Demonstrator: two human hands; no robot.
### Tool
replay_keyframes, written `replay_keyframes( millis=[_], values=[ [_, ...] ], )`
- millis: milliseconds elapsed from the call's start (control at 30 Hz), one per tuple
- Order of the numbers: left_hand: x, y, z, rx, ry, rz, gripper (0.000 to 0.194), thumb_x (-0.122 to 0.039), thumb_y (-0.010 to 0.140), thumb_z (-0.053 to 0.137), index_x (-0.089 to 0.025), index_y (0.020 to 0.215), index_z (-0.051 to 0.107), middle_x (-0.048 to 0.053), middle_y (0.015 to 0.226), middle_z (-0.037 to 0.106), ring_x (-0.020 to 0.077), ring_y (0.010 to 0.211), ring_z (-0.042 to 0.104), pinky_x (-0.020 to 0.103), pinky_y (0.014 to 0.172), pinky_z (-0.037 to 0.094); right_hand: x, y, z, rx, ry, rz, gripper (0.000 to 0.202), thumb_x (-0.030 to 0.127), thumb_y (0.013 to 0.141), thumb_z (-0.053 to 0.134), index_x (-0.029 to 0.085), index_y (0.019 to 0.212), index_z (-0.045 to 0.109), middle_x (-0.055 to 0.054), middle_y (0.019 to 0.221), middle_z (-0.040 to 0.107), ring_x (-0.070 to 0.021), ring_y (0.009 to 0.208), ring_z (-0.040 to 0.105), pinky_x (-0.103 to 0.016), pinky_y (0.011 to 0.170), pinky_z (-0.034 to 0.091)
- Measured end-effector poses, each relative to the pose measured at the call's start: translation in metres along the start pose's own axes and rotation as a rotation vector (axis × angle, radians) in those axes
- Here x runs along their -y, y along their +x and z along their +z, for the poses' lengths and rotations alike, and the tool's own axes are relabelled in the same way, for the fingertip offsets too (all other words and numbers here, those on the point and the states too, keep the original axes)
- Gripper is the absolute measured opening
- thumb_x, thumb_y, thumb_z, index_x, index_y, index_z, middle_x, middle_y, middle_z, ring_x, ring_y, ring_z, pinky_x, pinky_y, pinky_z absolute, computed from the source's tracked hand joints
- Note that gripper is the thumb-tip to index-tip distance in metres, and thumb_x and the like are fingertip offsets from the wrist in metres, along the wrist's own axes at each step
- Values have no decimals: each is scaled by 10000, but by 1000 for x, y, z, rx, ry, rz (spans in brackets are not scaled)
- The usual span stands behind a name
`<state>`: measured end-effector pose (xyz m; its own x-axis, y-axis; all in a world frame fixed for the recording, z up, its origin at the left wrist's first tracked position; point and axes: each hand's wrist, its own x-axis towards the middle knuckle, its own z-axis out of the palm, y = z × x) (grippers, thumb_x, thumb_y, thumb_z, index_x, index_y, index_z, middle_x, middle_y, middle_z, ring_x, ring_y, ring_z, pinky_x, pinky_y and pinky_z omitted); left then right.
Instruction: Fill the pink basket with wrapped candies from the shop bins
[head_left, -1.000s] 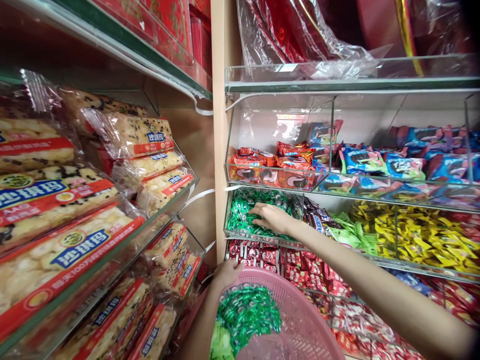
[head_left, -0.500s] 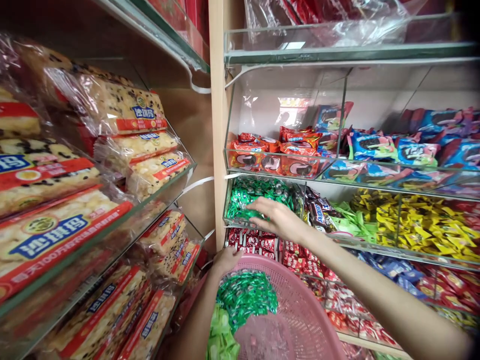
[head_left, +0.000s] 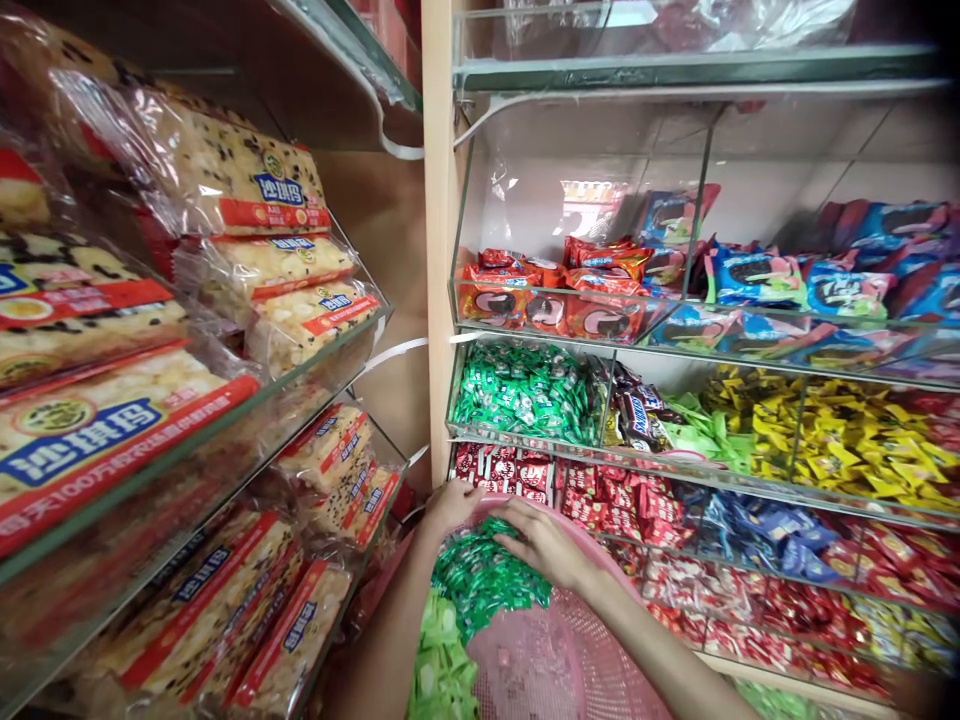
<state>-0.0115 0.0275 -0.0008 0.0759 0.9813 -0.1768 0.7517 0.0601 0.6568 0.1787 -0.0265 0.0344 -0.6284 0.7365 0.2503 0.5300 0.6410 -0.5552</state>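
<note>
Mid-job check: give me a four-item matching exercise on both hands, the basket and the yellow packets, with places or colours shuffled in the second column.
Column one
1. Left hand
2. Right hand
3. Basket
4. Yellow packets

Column two
A. Over the green candy, fingers spread
B. Right of the dark chocolate bars
C. At the far rim, toward the left
D. Pink

Right pairs: 1-C, 2-A, 3-D, 4-B
</note>
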Motion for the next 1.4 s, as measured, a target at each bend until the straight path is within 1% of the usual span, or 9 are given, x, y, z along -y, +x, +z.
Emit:
replay_keyframes(
  millis=[167, 300, 433, 567, 733, 833, 967, 1200, 1400],
  values=[
    [-5, 0, -2, 15, 79, 38, 505, -572, 807, 407, -152, 750, 681, 30, 693, 654, 135, 662, 533, 207, 586, 322, -14, -9, -1, -99, 28, 103, 286, 340, 909, 463, 236, 1156, 560, -71, 1069, 594, -204, 991, 572, -336, 874, 469],
    [-8, -1, -5, 19, 114, 34, 544, -595, 800, 411, -131, 760, 690, 54, 705, 666, 149, 687, 554, 214, 599, 339, -19, -11, 1, -114, 11, 133, 277, 337, 905, 467, 236, 1143, 565, -72, 1079, 595, -208, 994, 575, -334, 878, 469],
    [-15, -4, -10, 32, 176, -3, 617, -651, 783, 396, -109, 737, 685, 87, 723, 670, 184, 729, 596, 227, 609, 363, -24, -15, 3, -133, 3, 144, 290, 349, 914, 448, 231, 1154, 559, -71, 1094, 590, -200, 999, 576, -322, 893, 464],
    [-22, -9, -16, 22, 289, -97, 628, -681, 761, 394, -134, 833, 694, 143, 878, 693, 252, 859, 632, 262, 671, 410, -30, -17, 6, -151, -47, 139, 308, 359, 920, 436, 220, 1172, 545, -76, 1087, 587, -197, 984, 579, -324, 877, 472],
    [-22, -9, -21, 69, 243, -90, 661, -596, 857, 241, -121, 1018, 672, 180, 1096, 651, 261, 1027, 603, 276, 777, 422, -24, -8, 13, -59, -216, 3, 293, 321, 941, 391, 206, 1170, 534, -81, 1101, 586, -199, 1014, 563, -342, 903, 459],
    [-21, -6, -20, 80, 166, -102, 732, -612, 860, 189, -87, 1012, 674, 204, 1105, 640, 280, 1045, 594, 298, 801, 420, -14, 8, 16, 37, -373, -118, 283, 304, 942, 389, 193, 1158, 535, -86, 1086, 595, -209, 1012, 565, -373, 925, 442],
    [-19, -4, -19, 76, 151, -107, 774, -642, 846, 187, -65, 976, 686, 226, 1082, 644, 297, 1050, 592, 310, 799, 422, -7, 31, 21, 115, -484, -227, 252, 275, 946, 380, 180, 1107, 549, -84, 1062, 605, -197, 1005, 568, -355, 919, 436],
    [-19, -5, -19, 57, 152, -88, 766, -636, 844, 185, -71, 949, 692, 224, 1073, 648, 303, 1040, 598, 308, 795, 423, -15, 40, 39, 144, -509, -219, 208, 249, 928, 423, 177, 1075, 552, -90, 1060, 611, -206, 986, 575, -371, 880, 446],
    [-18, -5, -18, 58, 123, -103, 797, -675, 820, 176, -78, 929, 692, 228, 1018, 664, 320, 1001, 606, 322, 781, 426, -19, 35, 39, 142, -472, -178, 271, 315, 894, 501, 189, 1133, 520, -92, 1119, 578, -221, 1036, 552, -383, 909, 422]
  ],
)
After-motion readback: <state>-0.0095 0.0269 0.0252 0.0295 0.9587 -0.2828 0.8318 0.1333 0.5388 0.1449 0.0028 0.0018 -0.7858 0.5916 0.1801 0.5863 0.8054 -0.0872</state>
